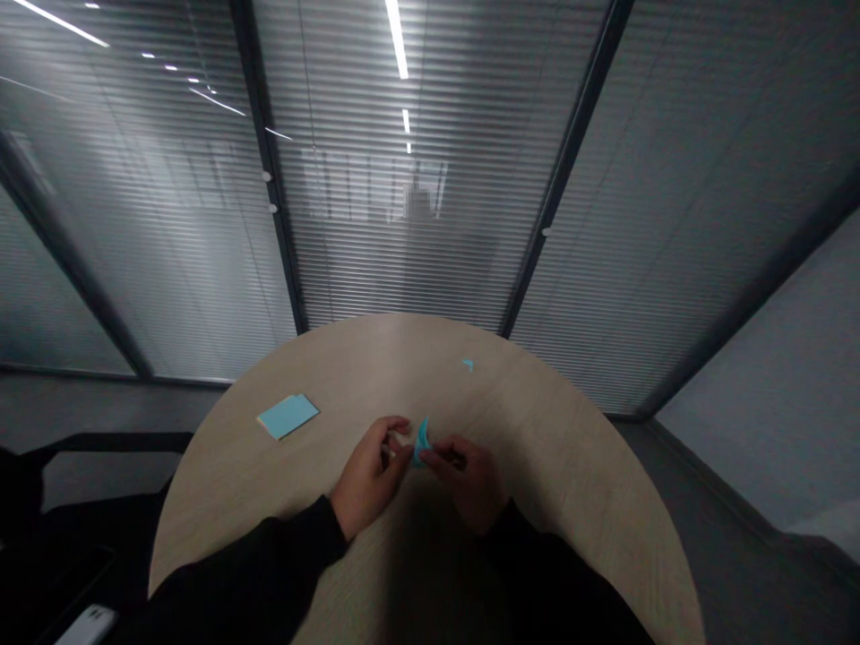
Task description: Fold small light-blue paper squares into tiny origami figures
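Observation:
My left hand (369,475) and my right hand (467,479) meet above the middle of a round light-wood table (537,466). Between them, a curled piece of light blue paper (421,443) is pinched by the fingers of both hands. A small pale bit shows at my left fingertips, but I cannot tell what it is. To the left lies a flat pad of light blue sticky notes (288,416), apart from both hands. A tiny blue paper scrap (468,364) lies farther out on the tabletop.
Glass partitions with slatted blinds (409,224) stand beyond the table. A dark chair (100,475) stands at the left, and a white phone (87,624) sits low in the bottom left corner. Grey floor surrounds the table's far side.

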Demonstrator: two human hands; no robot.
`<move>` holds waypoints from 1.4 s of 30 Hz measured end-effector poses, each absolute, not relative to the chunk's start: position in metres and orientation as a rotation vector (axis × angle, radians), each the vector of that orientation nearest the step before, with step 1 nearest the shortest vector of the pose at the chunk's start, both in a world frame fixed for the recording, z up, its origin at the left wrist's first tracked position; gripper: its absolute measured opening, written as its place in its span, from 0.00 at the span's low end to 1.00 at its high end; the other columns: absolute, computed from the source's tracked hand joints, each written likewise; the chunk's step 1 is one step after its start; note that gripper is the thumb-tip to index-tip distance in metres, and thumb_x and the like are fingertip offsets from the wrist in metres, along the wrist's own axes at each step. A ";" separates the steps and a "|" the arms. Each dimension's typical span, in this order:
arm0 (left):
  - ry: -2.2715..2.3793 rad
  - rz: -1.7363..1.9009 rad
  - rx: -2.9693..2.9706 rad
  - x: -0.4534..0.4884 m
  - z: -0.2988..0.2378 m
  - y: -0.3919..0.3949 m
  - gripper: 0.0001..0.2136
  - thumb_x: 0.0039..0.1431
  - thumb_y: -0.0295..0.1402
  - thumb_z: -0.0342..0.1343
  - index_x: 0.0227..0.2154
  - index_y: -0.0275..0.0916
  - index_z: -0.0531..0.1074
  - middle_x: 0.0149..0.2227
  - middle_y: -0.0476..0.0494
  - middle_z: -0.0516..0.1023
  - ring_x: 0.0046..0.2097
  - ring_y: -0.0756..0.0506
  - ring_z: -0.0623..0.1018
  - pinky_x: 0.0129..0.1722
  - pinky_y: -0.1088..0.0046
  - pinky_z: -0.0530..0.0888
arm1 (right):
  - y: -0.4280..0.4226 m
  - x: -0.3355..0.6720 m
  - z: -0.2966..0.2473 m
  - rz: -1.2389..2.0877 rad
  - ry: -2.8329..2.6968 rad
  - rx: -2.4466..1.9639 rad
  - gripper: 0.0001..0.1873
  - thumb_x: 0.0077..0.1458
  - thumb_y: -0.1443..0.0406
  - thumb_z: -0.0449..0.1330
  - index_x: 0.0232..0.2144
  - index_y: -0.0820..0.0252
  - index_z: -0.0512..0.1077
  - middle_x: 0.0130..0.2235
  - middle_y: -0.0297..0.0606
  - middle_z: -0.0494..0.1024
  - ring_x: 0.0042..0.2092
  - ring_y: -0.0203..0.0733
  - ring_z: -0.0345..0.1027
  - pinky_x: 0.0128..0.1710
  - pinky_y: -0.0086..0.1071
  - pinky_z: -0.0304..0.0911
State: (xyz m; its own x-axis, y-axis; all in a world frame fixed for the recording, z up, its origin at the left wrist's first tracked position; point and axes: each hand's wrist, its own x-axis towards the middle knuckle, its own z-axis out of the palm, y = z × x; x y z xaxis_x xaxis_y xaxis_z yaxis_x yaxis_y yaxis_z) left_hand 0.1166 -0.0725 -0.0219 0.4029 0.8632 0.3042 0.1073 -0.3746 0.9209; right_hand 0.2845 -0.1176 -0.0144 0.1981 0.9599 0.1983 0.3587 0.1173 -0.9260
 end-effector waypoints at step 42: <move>0.556 0.974 1.526 0.106 -0.017 -0.069 0.09 0.56 0.35 0.62 0.30 0.36 0.68 0.42 0.41 0.75 0.39 0.48 0.75 0.38 0.72 0.70 | -0.114 0.300 -0.021 0.869 -1.348 -1.192 0.13 0.47 0.56 0.67 0.26 0.58 0.70 0.39 0.41 0.80 0.33 0.41 0.74 0.31 0.32 0.68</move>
State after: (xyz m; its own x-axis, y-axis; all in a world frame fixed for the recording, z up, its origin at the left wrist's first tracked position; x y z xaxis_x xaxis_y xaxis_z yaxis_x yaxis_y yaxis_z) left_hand 0.1061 -0.0690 -0.0169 0.5380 0.7992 0.2679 -0.1761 -0.2043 0.9629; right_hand 0.3000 -0.1137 -0.0214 0.0888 0.9650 0.2468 0.1729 0.2291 -0.9579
